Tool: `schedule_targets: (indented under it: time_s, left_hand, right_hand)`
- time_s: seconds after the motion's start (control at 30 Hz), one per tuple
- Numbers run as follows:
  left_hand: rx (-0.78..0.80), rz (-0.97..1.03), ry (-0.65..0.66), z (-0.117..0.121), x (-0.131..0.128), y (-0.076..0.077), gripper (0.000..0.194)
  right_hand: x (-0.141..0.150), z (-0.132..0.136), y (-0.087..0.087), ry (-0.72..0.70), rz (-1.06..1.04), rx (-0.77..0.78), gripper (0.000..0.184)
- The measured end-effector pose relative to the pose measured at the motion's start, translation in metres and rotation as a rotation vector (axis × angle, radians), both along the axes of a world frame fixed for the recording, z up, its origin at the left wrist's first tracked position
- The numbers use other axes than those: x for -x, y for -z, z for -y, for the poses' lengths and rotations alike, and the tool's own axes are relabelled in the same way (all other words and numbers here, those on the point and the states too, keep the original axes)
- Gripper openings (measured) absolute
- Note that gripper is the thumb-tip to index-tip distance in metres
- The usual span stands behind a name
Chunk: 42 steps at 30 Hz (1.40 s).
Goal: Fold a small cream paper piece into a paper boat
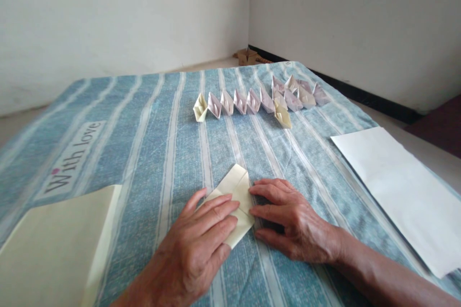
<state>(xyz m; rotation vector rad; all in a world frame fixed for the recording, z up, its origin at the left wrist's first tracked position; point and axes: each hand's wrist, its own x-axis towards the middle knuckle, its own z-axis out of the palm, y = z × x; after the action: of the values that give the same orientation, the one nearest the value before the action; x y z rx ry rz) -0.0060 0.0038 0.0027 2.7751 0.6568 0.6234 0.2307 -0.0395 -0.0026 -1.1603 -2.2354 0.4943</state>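
Folded cream paper (236, 196) flat on a striped blue cloth (151, 153), between both hands. Left hand (190, 249) over the paper's lower left part, fingers (216, 216) slightly spread, pressing flat, no pinch. Right hand (295, 225) just beside it, fingers (268, 196) slightly spread, tips touching the paper's right edge, no pinch. Farther along the cloth, a row of paper boats (234, 103), cream and pale lilac, upright, bunching into a cluster at the right end. Near the left hand, a cream sheet (54, 249) on the cloth; well off to the right, a white sheet (396, 192) lying across the cloth's edge.
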Motion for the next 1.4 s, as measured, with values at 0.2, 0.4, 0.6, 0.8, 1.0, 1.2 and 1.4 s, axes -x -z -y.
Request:
schedule_targets:
  time_s: [0.2,0.4,0.6,0.8,1.0,1.2,1.4]
  left_hand:
    - [0.018,0.08,-0.025,-0.005,-0.007,-0.004,0.022]
    - [0.035,0.117,-0.044,-0.009,-0.012,-0.003,0.014]
    - [0.037,0.139,-0.065,-0.009,-0.016,-0.003,0.013]
    - [0.045,0.154,-0.095,-0.009,-0.017,-0.002,0.013]
    - [0.049,0.176,-0.113,-0.009,-0.021,0.0,0.012]
    - [0.044,0.186,-0.122,-0.008,-0.021,0.001,0.013]
    - [0.053,0.182,-0.122,-0.008,-0.021,0.001,0.013]
  right_hand:
    - [0.002,0.0,0.002,0.019,0.014,-0.017,0.016]
    - [0.003,-0.002,0.001,0.024,0.022,-0.022,0.012]
    - [0.004,-0.001,0.001,0.029,0.036,-0.029,0.009]
    - [0.004,0.0,0.001,0.035,0.035,-0.032,0.007]
    - [0.005,0.0,0.002,0.038,0.023,-0.019,0.009]
    - [0.007,-0.001,0.001,0.059,0.003,-0.05,0.015]
    - [0.013,-0.002,0.0,0.115,0.004,-0.083,0.021]
